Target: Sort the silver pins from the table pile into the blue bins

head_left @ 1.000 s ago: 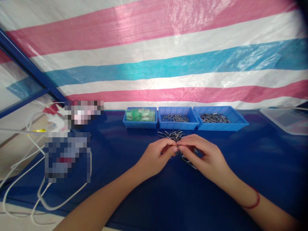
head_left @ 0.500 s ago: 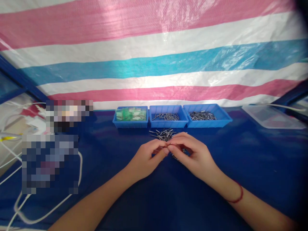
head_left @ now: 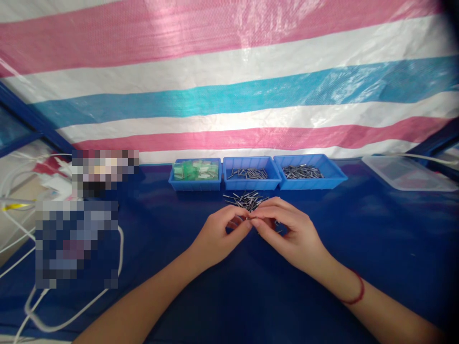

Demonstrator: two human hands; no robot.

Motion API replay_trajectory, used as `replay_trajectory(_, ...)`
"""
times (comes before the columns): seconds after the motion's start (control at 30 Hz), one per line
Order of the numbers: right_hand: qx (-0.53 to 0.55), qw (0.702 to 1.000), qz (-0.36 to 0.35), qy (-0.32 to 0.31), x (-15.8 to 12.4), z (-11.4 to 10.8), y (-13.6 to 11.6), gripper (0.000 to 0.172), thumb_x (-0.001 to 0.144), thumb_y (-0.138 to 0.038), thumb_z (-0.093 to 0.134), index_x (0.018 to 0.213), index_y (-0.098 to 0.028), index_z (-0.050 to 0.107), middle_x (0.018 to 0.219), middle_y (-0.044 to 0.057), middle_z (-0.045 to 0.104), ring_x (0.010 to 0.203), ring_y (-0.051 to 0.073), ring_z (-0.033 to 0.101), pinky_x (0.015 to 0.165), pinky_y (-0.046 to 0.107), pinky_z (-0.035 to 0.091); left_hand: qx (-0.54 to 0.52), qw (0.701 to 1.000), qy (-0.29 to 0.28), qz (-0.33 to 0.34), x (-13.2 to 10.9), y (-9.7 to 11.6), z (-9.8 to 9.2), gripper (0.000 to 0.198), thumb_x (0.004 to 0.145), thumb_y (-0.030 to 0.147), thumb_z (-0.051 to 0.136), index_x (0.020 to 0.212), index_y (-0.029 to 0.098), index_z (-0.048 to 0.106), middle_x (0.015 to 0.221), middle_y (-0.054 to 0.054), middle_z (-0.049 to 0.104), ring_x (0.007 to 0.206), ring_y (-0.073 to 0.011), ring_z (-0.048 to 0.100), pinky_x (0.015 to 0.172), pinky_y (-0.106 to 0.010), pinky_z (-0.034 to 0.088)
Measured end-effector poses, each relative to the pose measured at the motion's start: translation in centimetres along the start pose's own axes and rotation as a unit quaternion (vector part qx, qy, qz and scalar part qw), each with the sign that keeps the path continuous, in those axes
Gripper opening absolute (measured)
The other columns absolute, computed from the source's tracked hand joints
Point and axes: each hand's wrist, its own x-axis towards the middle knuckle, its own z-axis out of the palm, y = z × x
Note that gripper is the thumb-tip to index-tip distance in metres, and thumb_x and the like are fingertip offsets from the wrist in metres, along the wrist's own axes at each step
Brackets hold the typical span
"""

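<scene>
My left hand and my right hand meet fingertip to fingertip over the blue table. Thumb and fingers are pinched together on both hands. Whatever they hold between them is too small and too covered by the fingertips to name. Just beyond the fingers lies a loose pile of thin metal pins, partly hidden by my hands. A few more pieces show dimly below my right fingers. A red cord bracelet circles my right wrist.
Three blue bins stand in a row behind the pile: the left bin holds green and white pieces, the middle bin and right bin metal pins. A clear plastic lid lies at right. White cables run at left, near blurred-out objects.
My hands stay pinched together in nearly the same place, with only slight finger movement. The whole view has shifted very slightly.
</scene>
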Motion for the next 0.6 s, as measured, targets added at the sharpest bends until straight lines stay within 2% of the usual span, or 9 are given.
replay_trajectory(0.13, -0.007, 1.0, -0.01, -0.001, -0.04, -0.16, 0.0, 0.012, 0.086, -0.014, 0.057, 0.091, -0.021, 0.065, 0.088, 0.006, 0.063, 0.068, 0.013, 0.059, 0.054, 0.025, 0.049, -0.006, 0.999, 0.032, 0.019, -0.15, -0.39, 0.02, 0.013, 0.085, 0.027, 0.061, 0.09, 0.015, 0.063, 0.092, -0.005, 0.066, 0.081, -0.0145, 0.063, 0.072, -0.024, 0.053)
replay_trajectory(0.37, -0.009, 1.0, -0.013, -0.022, -0.03, -0.28, 0.46, 0.01, 0.086, -0.012, 0.057, 0.09, -0.02, 0.063, 0.09, 0.006, 0.06, 0.071, 0.012, 0.058, 0.057, 0.024, 0.048, 0.012, 0.993, 0.076, 0.089, -0.25, -0.17, 0.01, 0.005, 0.083, 0.019, 0.061, 0.086, 0.016, 0.061, 0.09, -0.004, 0.067, 0.082, -0.0138, 0.064, 0.075, -0.024, 0.053)
replay_trajectory(0.5, -0.023, 0.998, -0.031, -0.051, -0.03, -0.21, 0.45, 0.012, 0.087, -0.012, 0.056, 0.093, -0.019, 0.063, 0.093, 0.007, 0.06, 0.077, 0.013, 0.058, 0.061, 0.025, 0.048, 0.046, 0.985, 0.11, 0.122, -0.28, 0.1, -0.14, 0.005, 0.082, 0.02, 0.063, 0.083, 0.017, 0.06, 0.085, -0.003, 0.065, 0.077, -0.0133, 0.063, 0.071, -0.024, 0.052)
replay_trajectory(0.6, -0.017, 0.996, -0.041, -0.078, -0.24, 0.03, 0.3, 0.012, 0.088, -0.013, 0.055, 0.093, -0.02, 0.063, 0.092, 0.007, 0.061, 0.079, 0.015, 0.059, 0.065, 0.028, 0.048, 0.054, 0.984, 0.109, 0.128, -0.43, 0.19, -0.08, 0.007, 0.083, 0.022, 0.063, 0.081, 0.017, 0.059, 0.086, -0.003, 0.065, 0.077, -0.0129, 0.062, 0.07, -0.023, 0.051)
